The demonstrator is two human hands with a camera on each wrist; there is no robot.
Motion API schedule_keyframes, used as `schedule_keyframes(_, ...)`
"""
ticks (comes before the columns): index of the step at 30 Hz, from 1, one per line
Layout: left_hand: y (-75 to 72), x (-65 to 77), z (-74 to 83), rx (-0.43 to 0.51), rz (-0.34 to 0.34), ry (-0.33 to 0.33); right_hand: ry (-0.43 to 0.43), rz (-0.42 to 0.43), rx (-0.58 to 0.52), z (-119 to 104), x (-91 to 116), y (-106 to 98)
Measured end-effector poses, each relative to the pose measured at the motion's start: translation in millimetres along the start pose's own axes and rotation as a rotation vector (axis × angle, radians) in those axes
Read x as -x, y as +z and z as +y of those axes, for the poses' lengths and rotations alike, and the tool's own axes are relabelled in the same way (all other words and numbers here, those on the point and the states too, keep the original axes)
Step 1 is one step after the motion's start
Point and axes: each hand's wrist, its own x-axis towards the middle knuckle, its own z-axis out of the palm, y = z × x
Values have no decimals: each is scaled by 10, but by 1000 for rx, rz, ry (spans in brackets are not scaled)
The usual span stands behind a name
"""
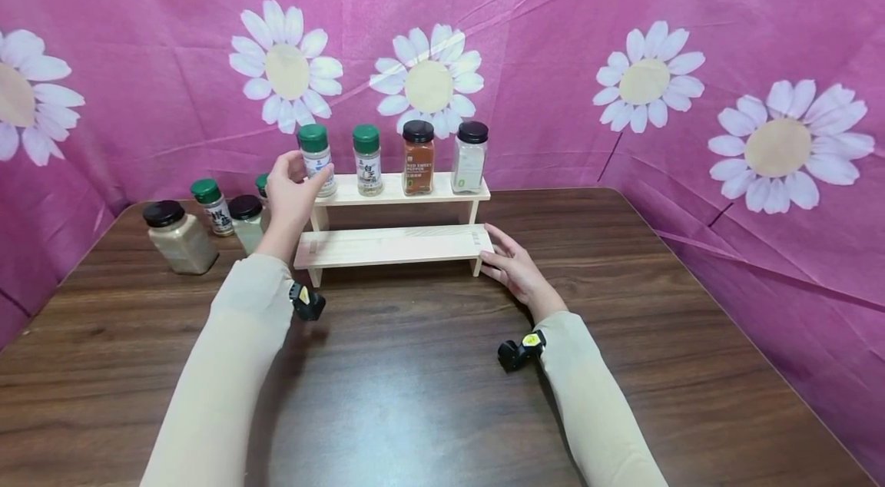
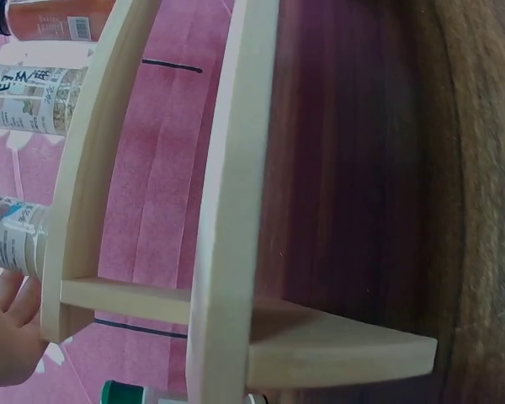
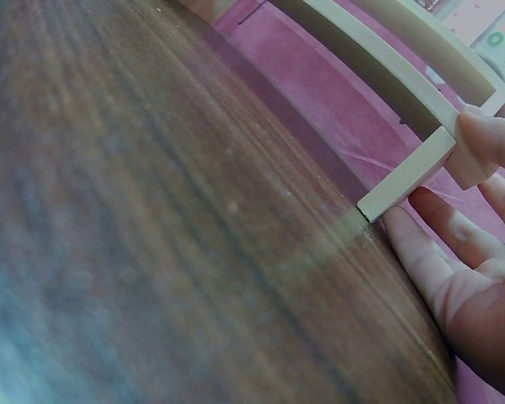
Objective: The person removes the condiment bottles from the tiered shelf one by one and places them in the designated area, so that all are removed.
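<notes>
Red jar (image 1: 418, 158): “RED SWEET PEPPER”, plus a barcode (image 2: 80, 29). Seed jar (image 1: 369, 164) beside it: “白芝麻”. Pale jar (image 1: 470, 160): a green ring (image 3: 494, 39). Held jar (image 1: 318, 161): characters, from where I stand, too small to read.

a pink cloth (image 1: 539, 34) with white daisies (image 1: 286, 72) hangs behind a brown table (image 1: 691, 364).

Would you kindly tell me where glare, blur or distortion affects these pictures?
Head view: pale glare on the near tabletop, a soft shadow beside the left sleeve; left wrist view: the wooden rack looks bowed, probably lens distortion; right wrist view: tabletop blurred and bluish toward the lower left.
</notes>
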Motion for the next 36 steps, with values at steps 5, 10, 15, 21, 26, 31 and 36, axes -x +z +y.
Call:
schedule_keyframes(5,19,21,102,-26,24,-26,4,-4,-3,7,-6,-3)
schedule_keyframes(10,19,15,89,-36,36,-16,-1,-4,-5,12,-5,-5)
schedule_keyframes(15,-14,45,87,-29,35,16,-3,-2,0,16,-2,-5)
schedule_keyframes(21,-123,104,98,-2,27,23,-2,0,-12,15,0,-2)
schedule_keyframes(26,-239,147,108,16,40,49,-10,-2,-6,2,10,3)
schedule_keyframes(31,-343,228,133,-4,31,45,-18,-18,-22,3,14,-3)
schedule_keyframes(36,-451,297,140,-34,16,56,-13,-19,-22,2,8,-4)
